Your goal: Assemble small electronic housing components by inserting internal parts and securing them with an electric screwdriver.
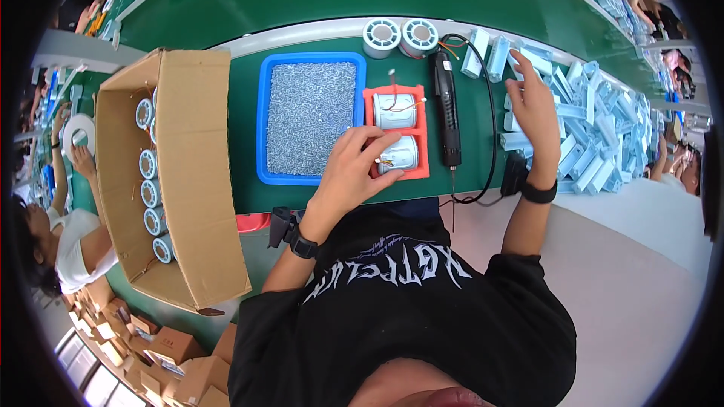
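My left hand (353, 164) grips the nearer of two white cylindrical motor housings (400, 154), thumb and fingers at its sides. That housing lies in an orange-red holder (421, 134), and the farther white housing (394, 111) lies above it with thin wires coming out. To the right, my right hand (534, 102) is open, fingers apart, at the left edge of a heap of light-blue plastic pieces (577, 128). I cannot make out whether its fingertips touch one. Between my hands a black electric screwdriver (446, 109) lies with its bit toward me.
A blue tray (262, 120) of small metal screws sits left of the holder. Farther left, a cardboard box (194, 181) contains several white housings. Two more upright housings (381, 36) stand at the back. The screwdriver's black cable (494, 136) loops over the green table. Other people work at both sides.
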### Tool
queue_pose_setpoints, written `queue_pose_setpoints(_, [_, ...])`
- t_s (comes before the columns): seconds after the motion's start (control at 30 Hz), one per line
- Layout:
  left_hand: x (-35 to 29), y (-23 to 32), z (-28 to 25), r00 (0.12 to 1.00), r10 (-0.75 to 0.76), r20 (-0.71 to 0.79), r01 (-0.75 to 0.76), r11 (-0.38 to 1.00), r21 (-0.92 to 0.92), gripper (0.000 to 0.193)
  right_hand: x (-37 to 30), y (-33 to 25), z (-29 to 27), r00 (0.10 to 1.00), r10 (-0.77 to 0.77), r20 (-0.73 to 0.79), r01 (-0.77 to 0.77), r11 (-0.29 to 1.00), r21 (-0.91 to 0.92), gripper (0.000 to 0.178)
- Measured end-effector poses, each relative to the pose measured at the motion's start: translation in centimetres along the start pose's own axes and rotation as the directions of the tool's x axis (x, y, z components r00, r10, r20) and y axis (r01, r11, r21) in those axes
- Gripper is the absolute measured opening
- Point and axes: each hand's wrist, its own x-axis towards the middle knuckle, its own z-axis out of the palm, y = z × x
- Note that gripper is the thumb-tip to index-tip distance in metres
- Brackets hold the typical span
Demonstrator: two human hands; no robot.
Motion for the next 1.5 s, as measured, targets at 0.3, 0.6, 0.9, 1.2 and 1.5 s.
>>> queue_pose_setpoints(0.3, [-0.9, 1.7, -0.7, 0.998, 0.030, 0.054, -0.032, 0.999, 0.044, 0.029, 3.6, 5.9, 5.1, 0.977, 0.148, 0.155, -0.084, 0.930, -0.358, 0.034])
queue_pose_setpoints(0.6, [-1.4, 2.7, 0.6, 1.000, -0.008, 0.016, 0.012, 0.958, -0.288, 0.020, 3.6, 1.0, 0.6, 0.900, 0.431, 0.070, -0.429, 0.903, -0.041, 0.044])
queue_pose_setpoints(0.9, [-0.8, 2.5, 1.3, 0.994, -0.102, -0.028, 0.086, 0.932, -0.352, 0.018, -5.2, -2.6, 1.6, 0.982, -0.066, 0.177, -0.059, 0.781, 0.622, 0.055])
queue_pose_setpoints(1.2, [-0.5, 2.9, 1.9, 0.994, -0.085, -0.073, 0.057, 0.944, -0.324, 0.017, -9.7, -3.3, 6.3, 0.948, -0.241, 0.208, -0.191, 0.095, 0.977, 0.042])
queue_pose_setpoints(1.5, [-0.7, 2.4, 2.2, 0.987, -0.092, -0.131, 0.039, 0.932, -0.359, 0.015, -8.8, -4.5, 5.4, 0.916, -0.316, 0.247, -0.386, -0.529, 0.755, 0.056])
